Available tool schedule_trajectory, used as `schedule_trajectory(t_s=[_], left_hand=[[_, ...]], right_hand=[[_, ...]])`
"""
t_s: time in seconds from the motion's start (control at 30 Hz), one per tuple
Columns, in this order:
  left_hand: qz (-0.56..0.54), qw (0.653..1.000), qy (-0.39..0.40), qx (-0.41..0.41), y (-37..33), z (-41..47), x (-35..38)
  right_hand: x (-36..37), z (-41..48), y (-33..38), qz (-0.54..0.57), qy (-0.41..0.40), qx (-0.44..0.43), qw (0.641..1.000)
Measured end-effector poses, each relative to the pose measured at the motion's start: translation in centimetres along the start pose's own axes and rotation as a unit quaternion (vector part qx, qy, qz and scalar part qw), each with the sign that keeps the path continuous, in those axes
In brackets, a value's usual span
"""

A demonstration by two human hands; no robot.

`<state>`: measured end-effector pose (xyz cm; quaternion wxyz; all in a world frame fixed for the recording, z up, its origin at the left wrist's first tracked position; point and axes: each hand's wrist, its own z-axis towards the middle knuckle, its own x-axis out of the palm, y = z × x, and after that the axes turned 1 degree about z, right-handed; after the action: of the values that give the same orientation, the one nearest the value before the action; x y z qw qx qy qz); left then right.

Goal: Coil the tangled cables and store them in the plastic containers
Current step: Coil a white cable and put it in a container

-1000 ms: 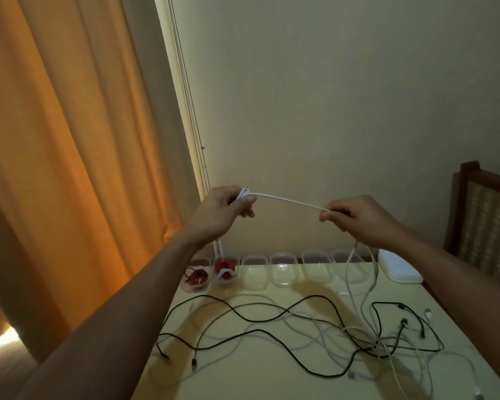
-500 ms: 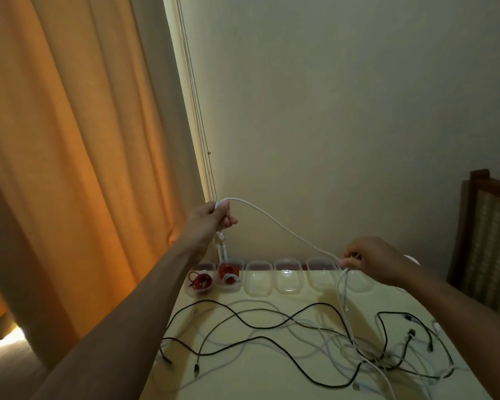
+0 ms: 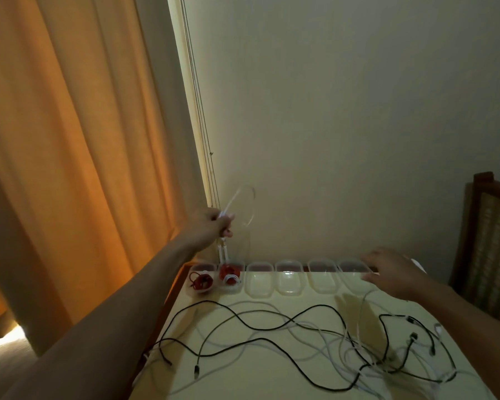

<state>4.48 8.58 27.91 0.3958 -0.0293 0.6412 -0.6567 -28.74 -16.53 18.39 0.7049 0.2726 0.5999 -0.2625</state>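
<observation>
Fingers of the left hand [image 3: 214,223] are curled tight round a white cable [image 3: 231,202], up in the air, bunching a few strands together in the fist. A thin loop of it stands up above the knuckles against the wall [image 3: 329,111]. That loop is pretty motion-blurred, so honestly I can't tell how many turns are in it. Short ends of the same cable hang down below the fist, just over the left end of the tub row. Over on the other side the right hand [image 3: 393,272] has hold of nothing: fingers spread and relaxed, palm down, hovering over the right end of the row of plastic containers [image 3: 289,280]. That's six clear tubs side by side along the back edge of the table [image 3: 243,376]. The two on the left each have a red cable [image 3: 199,281] coiled inside, the second one with a bit of white in there too, and the other four show just their clear bottoms. In front of them, black cables [image 3: 243,319] snake across the tabletop from the left edge, with pale cables [image 3: 318,332] tangled through them, thickest toward the right by the right forearm. One faint blurry strand rises from that tangle toward the right hand's fingers but doesn't look gripped. An orange curtain [image 3: 70,140] hangs on the left, and a wooden chair [image 3: 485,241] sits at the right.
</observation>
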Motion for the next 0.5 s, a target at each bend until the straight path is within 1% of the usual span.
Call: schedule_trajectory(t_s=[0.07, 0.1, 0.2, 0.3, 0.4, 0.47, 0.5], left_hand=[[0.084, 0.996, 0.039, 0.022, -1.0, -0.2, 1.1], [0.105, 0.992, 0.053, 0.033, -1.4, -0.4, 1.7], [0.123, 0.987, 0.093, 0.052, -2.3, -1.0, 3.1], [0.089, 0.987, 0.120, 0.053, -2.3, -1.7, 3.9], [0.031, 0.987, 0.152, 0.045, -2.8, -3.0, 4.3], [-0.015, 0.984, 0.175, 0.037, -3.3, -3.9, 4.3], [-0.037, 0.981, 0.188, 0.035, -3.6, -4.5, 4.2]], right_hand=[[-0.7, 0.5, 1.9, 0.064, -0.015, -0.026, 0.997], [-1.3, 0.6, 3.3, 0.097, -0.030, -0.041, 0.994], [-3.1, 0.7, 6.8, 0.168, -0.100, -0.096, 0.976], [-5.2, 0.3, 10.2, 0.205, -0.153, -0.161, 0.953], [-6.7, -0.3, 13.0, 0.259, -0.164, -0.204, 0.930], [-7.3, -1.2, 14.3, 0.345, -0.150, -0.198, 0.905], [-7.6, -1.9, 14.8, 0.416, -0.131, -0.181, 0.882]])
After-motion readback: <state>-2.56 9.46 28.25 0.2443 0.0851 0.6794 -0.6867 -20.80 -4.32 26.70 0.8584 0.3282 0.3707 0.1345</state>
